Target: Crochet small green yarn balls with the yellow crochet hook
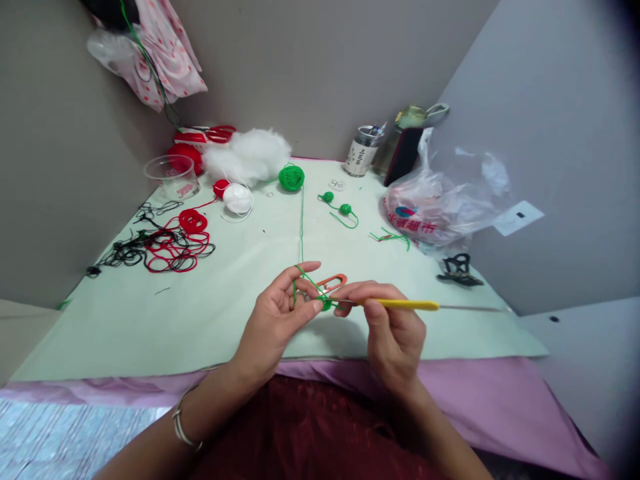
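My left hand (280, 310) pinches a small green crochet piece (326, 303) between thumb and fingers. Green yarn (302, 230) runs over its raised index finger and back to a green yarn ball (291, 178). In my right hand (395, 327) is a crochet hook (407, 305) with a yellow handle, held like a pen. Its metal tip meets the green piece; the exact stitch is too small to make out. Just beyond the fingers lies an orange-handled tool (334, 283), partly hidden by my hands.
Tangled black yarn (127, 250) and red yarn (193, 223) lie left. White stuffing (247, 157), a clear cup (175, 177) and red scissors (220, 134) stand behind. Two green balls (345, 209), a pen jar (363, 152), a plastic bag (430, 200) and a black hair clip (459, 270) are right.
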A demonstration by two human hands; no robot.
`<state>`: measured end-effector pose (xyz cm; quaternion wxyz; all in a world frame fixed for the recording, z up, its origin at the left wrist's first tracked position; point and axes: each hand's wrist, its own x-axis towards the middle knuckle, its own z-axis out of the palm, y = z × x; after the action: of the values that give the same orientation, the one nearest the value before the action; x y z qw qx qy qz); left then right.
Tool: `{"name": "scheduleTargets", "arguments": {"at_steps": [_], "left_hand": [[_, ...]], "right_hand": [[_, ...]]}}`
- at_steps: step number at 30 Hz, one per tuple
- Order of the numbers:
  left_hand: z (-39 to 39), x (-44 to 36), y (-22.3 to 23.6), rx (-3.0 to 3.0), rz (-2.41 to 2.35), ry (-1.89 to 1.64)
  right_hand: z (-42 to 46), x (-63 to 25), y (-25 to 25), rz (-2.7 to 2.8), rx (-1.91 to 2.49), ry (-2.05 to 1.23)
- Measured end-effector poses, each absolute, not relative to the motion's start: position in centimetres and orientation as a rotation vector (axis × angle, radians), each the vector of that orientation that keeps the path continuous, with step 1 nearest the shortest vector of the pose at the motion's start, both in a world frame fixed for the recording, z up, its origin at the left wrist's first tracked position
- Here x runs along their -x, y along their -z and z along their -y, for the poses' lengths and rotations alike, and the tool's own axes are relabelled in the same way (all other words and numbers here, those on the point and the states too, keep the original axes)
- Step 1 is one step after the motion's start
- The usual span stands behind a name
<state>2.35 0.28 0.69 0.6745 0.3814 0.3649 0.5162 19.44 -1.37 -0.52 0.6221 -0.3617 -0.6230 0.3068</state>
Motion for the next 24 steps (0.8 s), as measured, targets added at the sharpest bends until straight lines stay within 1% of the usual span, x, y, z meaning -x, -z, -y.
{"name": "scheduleTargets", "arguments": {"at_steps": [6,9,12,14,16,20,22,24], "left_hand": [[0.0,-2.8,-0.6,-0.996,-0.972,-1.235],[0.0,-3.0,-0.8,-0.949,-0.929,-1.240],[-0.1,-2.9,-1.0,-0.798,-0.808,-1.157],[-0.3,-2.7,-1.1,-0.676,-0.733,-1.056],[-0.5,-2.4,-1.2,-0.599,-0.707,-1.005],[-0.6,-2.3,-1.4,-0.643,-0.741,-1.058],[-0.5,-2.4,-1.4,-0.700,-0.766,-1.071],[-0.4,-2.5,-1.3,-0.737,-0.796,-1.096]], "right_hand": [[1.4,-19.5,1.0,1.789,0.812,-0.228],[1.4,-19.3,1.5,1.891,0.828,0.032],[1.5,-19.0,1.8,1.905,0.881,0.136],[1.6,-18.9,1.6,1.829,0.908,0.044],[1.5,-18.8,1.2,1.687,0.903,-0.160],[1.0,-18.5,0.4,1.425,0.873,-0.545],[0.9,-18.3,0.3,1.410,0.864,-0.620],[0.9,-18.1,0.4,1.444,0.870,-0.597]]}}
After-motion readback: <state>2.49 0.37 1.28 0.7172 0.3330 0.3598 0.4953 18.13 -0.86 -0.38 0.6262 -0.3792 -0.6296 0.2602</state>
